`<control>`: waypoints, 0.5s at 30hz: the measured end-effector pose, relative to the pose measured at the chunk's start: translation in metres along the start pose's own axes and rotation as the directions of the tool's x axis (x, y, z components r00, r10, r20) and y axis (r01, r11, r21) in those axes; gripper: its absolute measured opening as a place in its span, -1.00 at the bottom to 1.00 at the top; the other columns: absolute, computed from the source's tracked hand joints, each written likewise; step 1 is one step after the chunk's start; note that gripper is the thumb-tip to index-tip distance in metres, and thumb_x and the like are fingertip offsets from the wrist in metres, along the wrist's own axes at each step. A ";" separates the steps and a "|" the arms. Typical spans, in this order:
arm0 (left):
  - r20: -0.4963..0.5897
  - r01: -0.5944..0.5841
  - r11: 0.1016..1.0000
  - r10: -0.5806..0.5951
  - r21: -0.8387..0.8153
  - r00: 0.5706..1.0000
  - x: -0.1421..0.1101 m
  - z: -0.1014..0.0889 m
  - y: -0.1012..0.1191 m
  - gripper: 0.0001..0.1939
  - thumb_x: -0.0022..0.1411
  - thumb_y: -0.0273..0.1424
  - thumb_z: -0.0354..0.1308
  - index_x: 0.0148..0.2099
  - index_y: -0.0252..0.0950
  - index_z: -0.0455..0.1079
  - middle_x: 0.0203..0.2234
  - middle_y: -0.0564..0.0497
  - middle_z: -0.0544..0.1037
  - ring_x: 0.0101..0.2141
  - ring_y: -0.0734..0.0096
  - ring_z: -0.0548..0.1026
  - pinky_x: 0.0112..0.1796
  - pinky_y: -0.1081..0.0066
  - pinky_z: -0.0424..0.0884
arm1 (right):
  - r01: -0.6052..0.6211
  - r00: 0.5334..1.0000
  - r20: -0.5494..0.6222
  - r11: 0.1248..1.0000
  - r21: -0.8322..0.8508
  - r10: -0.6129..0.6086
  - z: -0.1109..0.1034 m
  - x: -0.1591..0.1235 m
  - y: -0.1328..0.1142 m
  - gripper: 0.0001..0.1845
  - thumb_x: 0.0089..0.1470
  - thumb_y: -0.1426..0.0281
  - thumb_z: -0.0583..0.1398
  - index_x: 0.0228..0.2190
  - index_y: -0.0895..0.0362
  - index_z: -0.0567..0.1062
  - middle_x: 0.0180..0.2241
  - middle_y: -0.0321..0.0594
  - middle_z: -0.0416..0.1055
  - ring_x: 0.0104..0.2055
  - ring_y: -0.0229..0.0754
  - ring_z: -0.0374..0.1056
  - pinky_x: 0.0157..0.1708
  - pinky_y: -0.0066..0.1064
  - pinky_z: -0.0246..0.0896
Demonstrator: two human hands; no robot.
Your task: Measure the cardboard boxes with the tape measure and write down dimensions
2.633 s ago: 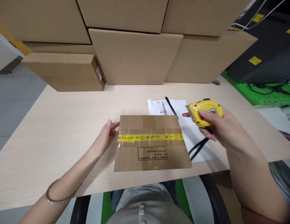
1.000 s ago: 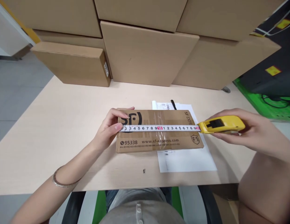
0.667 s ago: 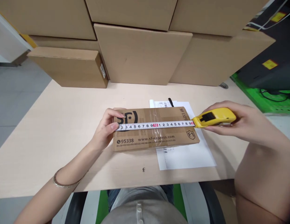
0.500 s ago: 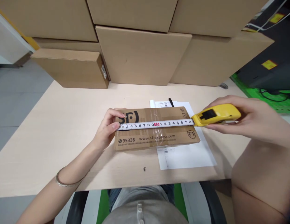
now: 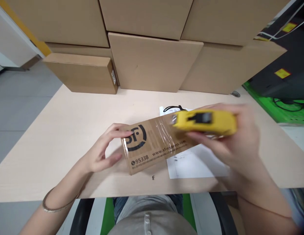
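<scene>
A flat brown cardboard box (image 5: 154,140) with SF print and clear tape across its middle is askew in front of me, its right end farther back. My left hand (image 5: 106,148) is at the box's left end, fingertips touching its top and the thumb spread apart from it. Above the box's right part, my right hand (image 5: 230,140) grips a yellow tape measure (image 5: 210,122), both smeared by motion. No blade shows out of the tape measure. The hand and tape measure hide the box's right end.
White paper sheets (image 5: 198,164) lie partly beneath the box, with a black looped cord (image 5: 172,107) behind it. Large cardboard boxes (image 5: 152,62) stand stacked along the back of the table (image 5: 56,147). A slimmer box (image 5: 80,76) stands at back left.
The tape blade has gone back into its case, and my right hand has moved left over the box. The box has turned askew. My left thumb has lifted off and spread.
</scene>
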State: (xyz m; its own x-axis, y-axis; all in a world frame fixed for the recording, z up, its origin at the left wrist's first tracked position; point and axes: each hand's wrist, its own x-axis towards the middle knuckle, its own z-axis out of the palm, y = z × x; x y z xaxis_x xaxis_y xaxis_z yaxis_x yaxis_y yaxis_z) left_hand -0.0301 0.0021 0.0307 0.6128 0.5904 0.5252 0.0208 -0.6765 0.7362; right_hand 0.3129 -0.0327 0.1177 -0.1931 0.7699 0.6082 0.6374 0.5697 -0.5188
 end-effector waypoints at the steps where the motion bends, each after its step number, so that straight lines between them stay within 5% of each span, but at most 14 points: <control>1: 0.017 -0.019 0.998 0.018 0.064 1.000 -0.004 -0.002 0.005 -0.40 0.31 -0.38 0.26 0.36 -0.11 0.32 0.14 -0.20 0.44 0.14 0.02 0.44 0.05 0.05 0.51 | -0.126 0.984 -0.123 0.990 0.062 0.133 -0.008 -0.005 0.012 -0.60 0.11 0.16 0.43 -0.05 -0.11 0.47 -0.13 -0.20 0.62 -0.13 0.08 0.61 -0.21 -0.10 0.55; 3: 0.028 -0.034 0.987 0.030 0.159 0.999 -0.012 -0.004 0.014 -0.43 0.31 -0.40 0.32 0.32 -0.12 0.36 0.07 -0.18 0.43 0.10 0.10 0.46 -0.02 0.15 0.57 | -0.321 0.906 -0.190 0.906 0.275 0.378 -0.018 -0.012 0.036 -0.68 0.15 0.10 0.39 -0.10 -0.12 0.50 -0.13 -0.20 0.62 -0.12 0.08 0.61 -0.12 -0.02 0.54; 5: 0.023 -0.046 0.973 0.042 0.225 0.999 -0.017 0.000 0.021 -0.52 0.33 -0.34 0.34 0.26 -0.14 0.41 -0.02 -0.14 0.41 0.03 0.19 0.49 -0.11 0.26 0.61 | -0.444 0.841 -0.067 0.756 0.482 0.537 -0.018 -0.016 0.054 -0.69 0.16 0.06 0.36 -0.13 -0.08 0.54 -0.12 -0.19 0.63 -0.09 0.07 0.61 -0.02 0.03 0.53; 8: -0.008 -0.137 0.943 0.146 0.303 0.989 -0.017 0.015 0.030 -0.58 0.35 -0.24 0.33 0.20 -0.18 0.44 -0.24 -0.02 0.40 -0.22 0.31 0.51 -0.30 0.34 0.60 | -0.560 0.770 0.094 0.598 0.573 0.631 -0.002 -0.016 0.064 -0.60 0.10 0.01 0.38 -0.15 -0.03 0.56 -0.12 -0.17 0.63 -0.10 0.02 0.60 -0.07 -0.03 0.59; 11: -0.027 -0.224 0.890 0.255 0.398 0.966 -0.012 0.039 0.044 -0.59 0.33 -0.15 0.33 0.11 -0.23 0.44 -0.49 0.14 0.27 -0.51 0.45 0.32 -0.54 0.43 0.42 | -0.563 0.760 0.098 0.575 0.594 0.643 0.023 -0.005 0.065 -0.56 0.06 0.00 0.41 -0.14 -0.04 0.52 -0.09 -0.20 0.59 -0.09 -0.06 0.58 -0.22 -0.19 0.62; 15: 0.031 -0.300 0.764 0.345 0.572 0.938 -0.004 0.067 0.063 -0.65 0.33 -0.16 0.34 -0.03 -0.31 0.44 -0.58 0.19 0.23 -0.59 0.48 0.22 -0.62 0.41 0.22 | -0.463 0.829 0.020 0.666 0.586 0.559 0.048 0.020 0.069 -0.49 0.02 -0.06 0.42 -0.14 -0.06 0.45 -0.07 -0.24 0.55 -0.08 -0.09 0.56 -0.26 -0.24 0.62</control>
State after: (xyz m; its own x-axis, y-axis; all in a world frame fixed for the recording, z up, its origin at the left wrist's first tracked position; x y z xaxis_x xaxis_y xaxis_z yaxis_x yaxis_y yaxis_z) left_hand 0.0222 -0.0724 0.0465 0.6067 0.3070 0.7332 0.2838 -0.9453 0.1610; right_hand 0.3177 0.0361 0.0652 0.1808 0.9625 0.2024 0.0767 0.1914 -0.9785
